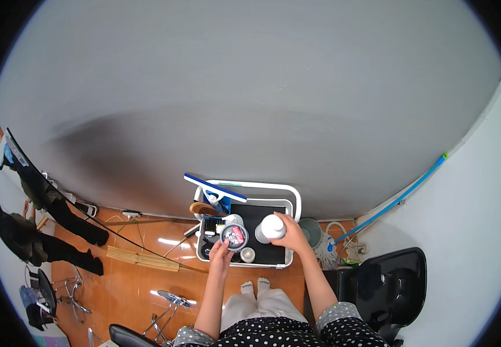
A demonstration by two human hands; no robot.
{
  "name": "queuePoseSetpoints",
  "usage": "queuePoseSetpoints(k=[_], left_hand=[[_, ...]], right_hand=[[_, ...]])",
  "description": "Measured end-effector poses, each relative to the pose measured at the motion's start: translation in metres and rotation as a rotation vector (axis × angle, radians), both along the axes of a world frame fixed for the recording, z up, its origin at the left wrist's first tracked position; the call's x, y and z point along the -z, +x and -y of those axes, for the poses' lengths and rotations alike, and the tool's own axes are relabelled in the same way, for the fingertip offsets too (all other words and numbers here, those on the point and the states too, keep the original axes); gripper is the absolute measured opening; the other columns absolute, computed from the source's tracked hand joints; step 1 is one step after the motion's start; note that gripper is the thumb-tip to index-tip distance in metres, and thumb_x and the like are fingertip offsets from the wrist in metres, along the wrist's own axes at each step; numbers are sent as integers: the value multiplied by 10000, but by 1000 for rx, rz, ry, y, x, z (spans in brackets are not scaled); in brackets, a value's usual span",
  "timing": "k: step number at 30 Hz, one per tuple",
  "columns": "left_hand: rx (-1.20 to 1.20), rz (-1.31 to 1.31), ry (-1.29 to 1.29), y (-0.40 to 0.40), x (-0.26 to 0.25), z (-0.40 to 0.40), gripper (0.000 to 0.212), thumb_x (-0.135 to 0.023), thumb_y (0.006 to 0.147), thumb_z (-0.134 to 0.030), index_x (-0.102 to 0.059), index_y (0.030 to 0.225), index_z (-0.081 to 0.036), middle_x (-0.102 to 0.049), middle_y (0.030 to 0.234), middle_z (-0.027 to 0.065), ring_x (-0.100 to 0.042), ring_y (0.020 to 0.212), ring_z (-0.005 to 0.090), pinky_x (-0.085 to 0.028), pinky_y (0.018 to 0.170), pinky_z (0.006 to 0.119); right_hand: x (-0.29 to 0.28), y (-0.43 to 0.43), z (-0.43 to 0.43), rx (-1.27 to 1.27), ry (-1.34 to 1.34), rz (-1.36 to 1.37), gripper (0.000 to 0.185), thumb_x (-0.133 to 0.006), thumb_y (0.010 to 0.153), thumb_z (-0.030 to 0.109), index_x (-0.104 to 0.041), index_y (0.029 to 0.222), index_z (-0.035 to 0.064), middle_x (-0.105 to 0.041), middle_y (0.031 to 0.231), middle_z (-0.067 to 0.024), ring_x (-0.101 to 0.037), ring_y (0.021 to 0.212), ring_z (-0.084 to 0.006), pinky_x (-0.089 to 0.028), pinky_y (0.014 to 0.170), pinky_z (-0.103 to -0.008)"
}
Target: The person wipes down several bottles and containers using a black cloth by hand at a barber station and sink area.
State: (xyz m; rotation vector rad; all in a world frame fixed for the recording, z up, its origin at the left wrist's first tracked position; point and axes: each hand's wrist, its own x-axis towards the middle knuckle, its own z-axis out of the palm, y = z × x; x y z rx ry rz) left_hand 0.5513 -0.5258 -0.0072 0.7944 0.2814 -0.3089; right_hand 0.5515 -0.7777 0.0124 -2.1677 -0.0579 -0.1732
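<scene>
My left hand (220, 256) holds a round tin of Uppercut hair product (234, 236), lid facing up, over the left part of a white trolley (288, 259). In my right hand (291, 235) is a white bottle (272, 227) with a white cap, above the trolley's black mat (250, 213). Beside the tin, partly covered by it, stands a white pump bottle (232, 218). A small round jar (247, 255) sits just below the tin. Black brushes (211, 226) and a wooden-backed brush (202, 209) lie in the trolley's left side, near a blue container (225, 204).
A blue and white squeegee (215, 187) rests across the trolley's back left. Right of it are a grey bucket (311, 231), a mop (327, 253) and a black wash basin (391, 288). A chrome stool (173, 298) stands lower left; a person (25, 236) and a mirror are farther left.
</scene>
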Motion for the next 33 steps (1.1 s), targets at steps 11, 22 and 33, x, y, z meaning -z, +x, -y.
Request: queuePoseSetpoints(k=[11, 22, 33], left_hand=[[-159, -66, 75, -5, 9, -38, 168, -592, 884, -128, -579, 1034, -53, -649, 967, 28, -622, 865, 99, -503, 779, 253], [-209, -103, 79, -9, 11, -43, 183, -600, 882, -138, -572, 1049, -67, -643, 965, 13, -605, 872, 87, -481, 782, 246], [-117, -84, 56, -2, 11, -17, 154, -591, 886, -124, -582, 1030, -71, -641, 962, 12, -608, 855, 84, -478, 769, 233]], right_hand=[[53, 107, -49, 35, -3, 52, 819, -813, 567, 205, -456, 1295, 87, -521, 1188, -136, -531, 1097, -323, -454, 918, -388], [53, 140, -68, -49, 15, -41, 860, -811, 584, 256, -424, 1302, -16, -490, 1247, -214, -510, 1148, -328, -422, 963, -369], [66, 109, -43, -4, 123, -106, 1062, -825, 645, 252, -151, 1433, 20, -331, 1395, -226, -378, 1276, -336, -362, 1027, -403]])
